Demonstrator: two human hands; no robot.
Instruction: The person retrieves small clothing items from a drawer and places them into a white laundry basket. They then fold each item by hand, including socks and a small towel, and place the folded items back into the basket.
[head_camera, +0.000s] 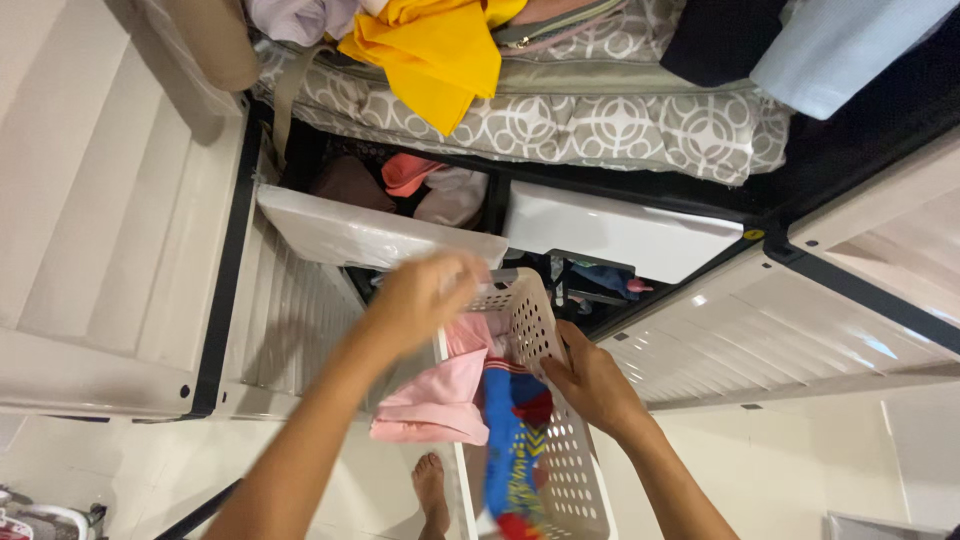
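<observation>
Overhead, the right hand (590, 385) grips a white laundry basket (565, 470); the blurred left hand (425, 295), grip unclear, sits at its rim. Beside it, pink clothing (440, 400) overhangs and may slip off.

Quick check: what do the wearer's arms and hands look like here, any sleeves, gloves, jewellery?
Both forearms are bare to the frame edge: no sleeves, no gloves. The left hand is motion-blurred, so rings can't be ruled out. The right hand shows no ring, watch or band.

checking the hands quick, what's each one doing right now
left hand: blurred, at the white basket rim; grip cannot be told.
right hand: closed on the basket's side wall.
</observation>
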